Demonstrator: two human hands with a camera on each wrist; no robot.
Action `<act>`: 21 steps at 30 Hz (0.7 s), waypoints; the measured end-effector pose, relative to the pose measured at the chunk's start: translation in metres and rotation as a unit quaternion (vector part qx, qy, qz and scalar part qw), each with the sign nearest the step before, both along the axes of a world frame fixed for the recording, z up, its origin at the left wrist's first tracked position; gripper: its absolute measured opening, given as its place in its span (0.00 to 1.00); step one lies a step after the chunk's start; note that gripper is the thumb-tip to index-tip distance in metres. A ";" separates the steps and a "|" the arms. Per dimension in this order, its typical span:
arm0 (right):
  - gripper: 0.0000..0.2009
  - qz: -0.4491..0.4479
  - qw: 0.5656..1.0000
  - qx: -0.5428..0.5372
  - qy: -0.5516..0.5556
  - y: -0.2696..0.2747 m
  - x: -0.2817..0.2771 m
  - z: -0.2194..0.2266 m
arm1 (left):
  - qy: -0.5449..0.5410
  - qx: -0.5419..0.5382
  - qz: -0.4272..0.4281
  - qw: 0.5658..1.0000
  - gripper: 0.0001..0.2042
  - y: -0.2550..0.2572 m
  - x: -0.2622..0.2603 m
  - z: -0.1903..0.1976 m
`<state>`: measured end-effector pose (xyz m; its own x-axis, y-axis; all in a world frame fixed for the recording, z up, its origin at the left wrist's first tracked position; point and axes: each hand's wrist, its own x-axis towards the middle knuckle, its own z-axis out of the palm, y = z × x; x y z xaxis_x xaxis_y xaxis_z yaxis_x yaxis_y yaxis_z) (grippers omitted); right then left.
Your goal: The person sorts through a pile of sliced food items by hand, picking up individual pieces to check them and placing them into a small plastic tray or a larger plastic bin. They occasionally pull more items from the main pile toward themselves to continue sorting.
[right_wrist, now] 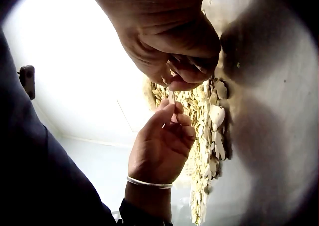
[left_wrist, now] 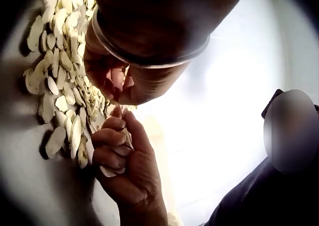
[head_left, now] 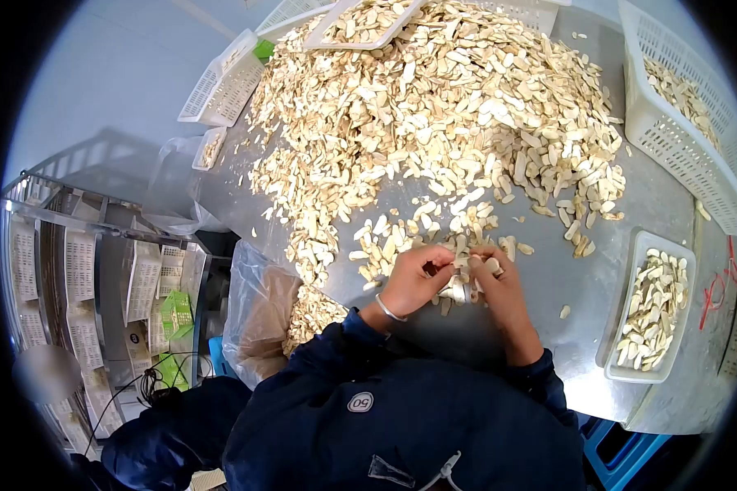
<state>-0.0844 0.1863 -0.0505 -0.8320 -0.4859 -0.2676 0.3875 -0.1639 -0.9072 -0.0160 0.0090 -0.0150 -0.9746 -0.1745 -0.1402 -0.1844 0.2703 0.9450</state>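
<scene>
My left hand (head_left: 416, 282), with a white bracelet on its wrist, meets my right hand (head_left: 499, 286) low over the near side of the metal table. Between the two sets of fingertips is a thin pale slice (right_wrist: 172, 97), pinched from both sides. Curled fingers of the right hand also hold more pale slices (left_wrist: 110, 171) against the palm, as the left wrist view shows. Loose pale slices (head_left: 393, 239) lie on the table just beyond and to the left of the hands.
A big heap of slices (head_left: 434, 90) covers the far side of the metal table (head_left: 565, 274). At the right stand a shallow white tray (head_left: 690, 307) of slices and a tall white basket (head_left: 671, 147). A clear plastic bag (head_left: 250, 303) hangs at the left edge, near a rack (head_left: 106, 213).
</scene>
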 end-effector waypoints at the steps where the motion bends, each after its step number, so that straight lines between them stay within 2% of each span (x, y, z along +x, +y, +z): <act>1: 0.06 -0.013 1.000 0.003 0.002 0.001 -0.001 0.003 | -0.018 -0.007 -0.011 1.000 0.04 -0.003 0.002 0.002; 4: 0.06 -0.046 0.997 0.001 -0.068 0.004 -0.004 0.011 | -0.064 -0.024 -0.010 0.998 0.02 -0.014 0.006 -0.001; 7: 0.07 -0.039 0.998 -0.005 -0.055 0.007 -0.006 0.005 | -0.038 -0.082 -0.071 0.993 0.03 -0.027 0.006 0.000; 10: 0.06 -0.081 0.996 -0.009 -0.033 0.004 -0.005 0.000 | 0.047 -0.253 -0.074 0.963 0.06 -0.043 -0.011 0.001; 12: 0.05 -0.088 0.995 -0.020 -0.050 0.005 -0.006 0.004 | 0.114 -0.327 -0.019 0.938 0.08 -0.050 -0.028 -0.002; 13: 0.05 -0.092 0.994 -0.025 -0.059 0.006 -0.006 0.006 | 0.147 -0.362 0.008 0.921 0.09 -0.052 -0.037 -0.005; 14: 0.05 -0.098 0.993 -0.029 -0.061 0.006 -0.008 0.006 | 0.233 -0.406 0.015 0.883 0.10 -0.057 -0.046 -0.016; 17: 0.04 -0.106 0.992 -0.032 -0.060 0.008 -0.008 0.004 | 0.153 -0.379 0.002 0.913 0.08 -0.063 -0.062 -0.025; 21: 0.04 -0.101 0.993 -0.029 -0.049 0.008 -0.008 0.005 | 0.083 -0.382 -0.017 0.920 0.08 -0.071 -0.065 -0.030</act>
